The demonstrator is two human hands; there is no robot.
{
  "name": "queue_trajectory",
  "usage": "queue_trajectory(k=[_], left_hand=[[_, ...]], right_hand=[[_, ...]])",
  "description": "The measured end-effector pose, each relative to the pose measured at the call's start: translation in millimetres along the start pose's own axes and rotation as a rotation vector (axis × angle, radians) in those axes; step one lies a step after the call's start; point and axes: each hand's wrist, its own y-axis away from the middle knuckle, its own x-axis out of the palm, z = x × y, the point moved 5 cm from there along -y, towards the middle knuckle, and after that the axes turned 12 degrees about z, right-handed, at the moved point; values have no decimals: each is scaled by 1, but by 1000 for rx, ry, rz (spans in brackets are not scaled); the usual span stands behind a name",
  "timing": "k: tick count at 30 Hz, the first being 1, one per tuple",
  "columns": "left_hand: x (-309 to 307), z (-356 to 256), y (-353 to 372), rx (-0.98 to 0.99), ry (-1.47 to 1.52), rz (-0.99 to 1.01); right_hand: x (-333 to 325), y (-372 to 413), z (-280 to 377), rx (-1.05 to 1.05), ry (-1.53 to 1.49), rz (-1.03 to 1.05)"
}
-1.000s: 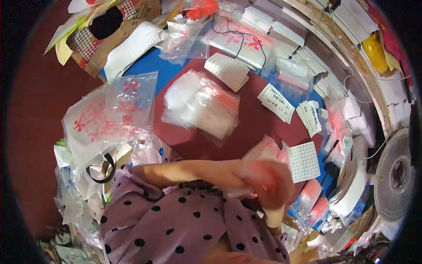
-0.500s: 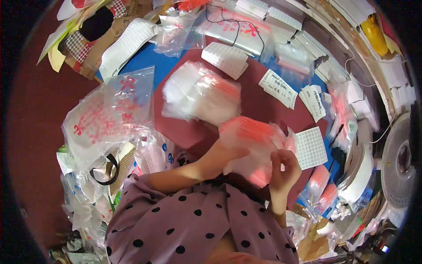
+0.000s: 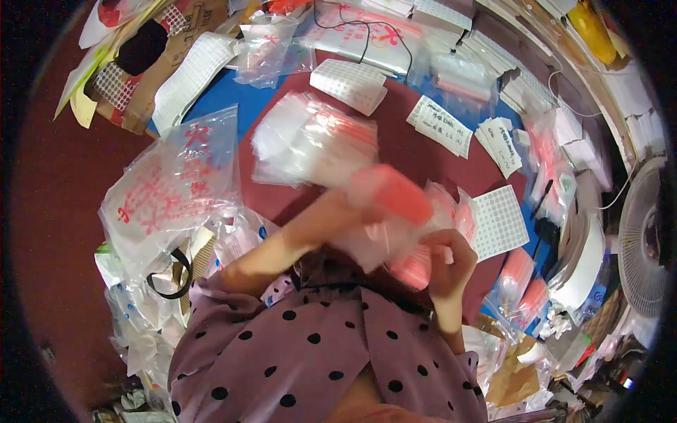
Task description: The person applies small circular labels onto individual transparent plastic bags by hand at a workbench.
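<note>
My left hand [image 3: 352, 201], blurred by motion, holds a stack of clear bags with red edges [image 3: 402, 196]. Its fingers are mostly hidden by the bags. My right hand [image 3: 451, 259] is at the right side of more red-edged bags [image 3: 411, 268], fingers bent and pinched together; what lies between them is too small to tell. A fanned pile of clear bags [image 3: 310, 137] lies on the dark red surface beyond my left hand. Right of my right hand is a white sheet of round stickers [image 3: 502, 223].
Handwritten labels [image 3: 441, 127] and a folded sticker sheet [image 3: 349, 84] lie farther back. A large printed plastic bag [image 3: 176, 173] is at the left. Small bag bundles [image 3: 518, 271] and a fan [image 3: 643, 240] stand at the right.
My left hand has moved up and left with its stack of bags, which is now turned and blurred. My right hand has shifted slightly, and the whole view has shifted a little.
</note>
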Motion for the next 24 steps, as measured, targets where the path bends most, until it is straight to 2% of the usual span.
queue_trajectory(k=[2,4,5,6,8,9,11,12,13,14,15,19,21,22,23,24], left_hand=[[-46,39,11,-415,-248,-301],[-67,24,6,-339,-818,-597],[-71,30,6,-432,-697,-594],[-69,36,3,-430,-699,-592],[-50,26,-2,-266,-1705,-869],[-45,29,-4,-264,-1705,-864],[-27,43,-17,-224,-1837,-513],[-27,56,-20,-69,-1731,-354],[-31,64,-19,-66,-1727,-350],[-31,75,-20,-105,-1745,-226],[-30,80,-22,-143,-1761,-100],[-27,59,-30,-221,-1826,-94],[-5,25,-33,-175,-1791,-272],[7,13,-34,-179,-1793,-261],[22,-1,-34,-33,-1567,-229],[36,-10,-33,104,-1335,-197]], right_hand=[[-12,-1,10,-61,30,-136],[-20,8,1,-29,114,-93],[-23,12,1,12,356,-84],[-26,16,1,51,600,-75],[-28,31,-20,151,498,100],[-26,37,-26,165,413,158],[-20,47,-43,214,377,235],[-16,52,-53,203,342,214],[-14,54,-55,193,307,193],[-15,51,-47,155,383,95],[-12,55,-49,160,384,89],[-26,78,-59,142,301,-239],[-46,94,-58,265,144,-525],[-54,98,-53,253,10,-596],[-61,103,-47,244,-123,-665],[-63,103,-36,170,-121,-638]])
